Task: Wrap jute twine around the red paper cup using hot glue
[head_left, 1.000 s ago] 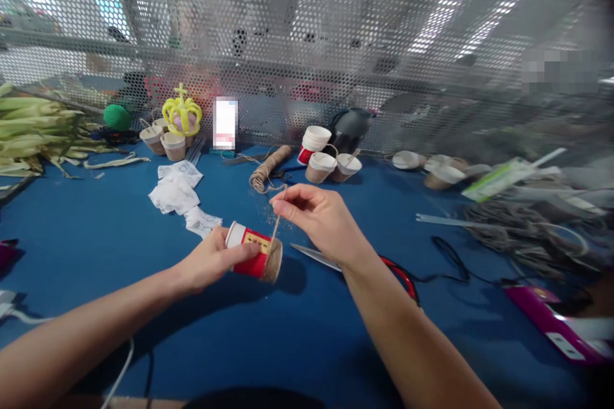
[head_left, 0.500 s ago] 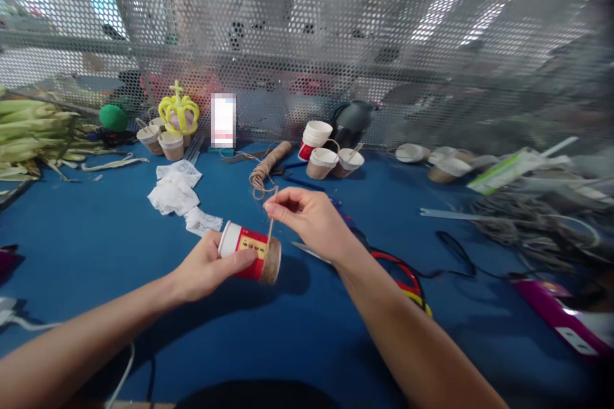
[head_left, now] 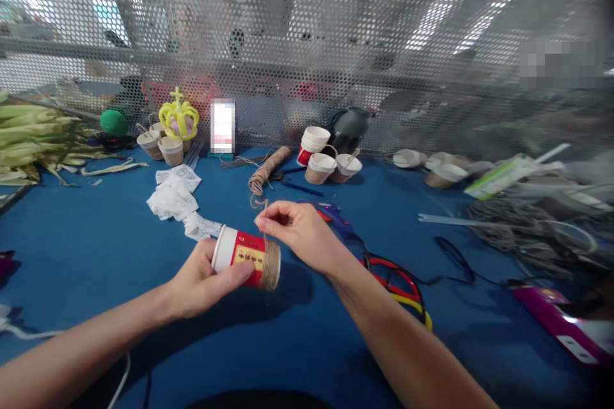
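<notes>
My left hand (head_left: 204, 281) grips a red paper cup (head_left: 240, 255) lying on its side above the blue table (head_left: 96, 249). Brown jute twine is wound round the cup's bottom end (head_left: 271, 264). My right hand (head_left: 297, 233) pinches the loose strand of twine (head_left: 263, 220) just above the cup, fingers pressed together. The strand runs back to a twine spool (head_left: 267, 167) lying farther away on the table.
A blue glue gun (head_left: 336, 218) and red and yellow scissors (head_left: 400, 284) lie right of my hands. White crumpled paper (head_left: 175, 198), twine-wrapped cups (head_left: 330, 166), a yellow crown (head_left: 179, 116), green leaves (head_left: 29, 140) and tangled cords (head_left: 527, 230) surround them. A perforated metal screen (head_left: 307, 45) stands behind.
My right hand has come down and left with the twine, close to the cup. The left hand has shifted the cup slightly left and towards me.
</notes>
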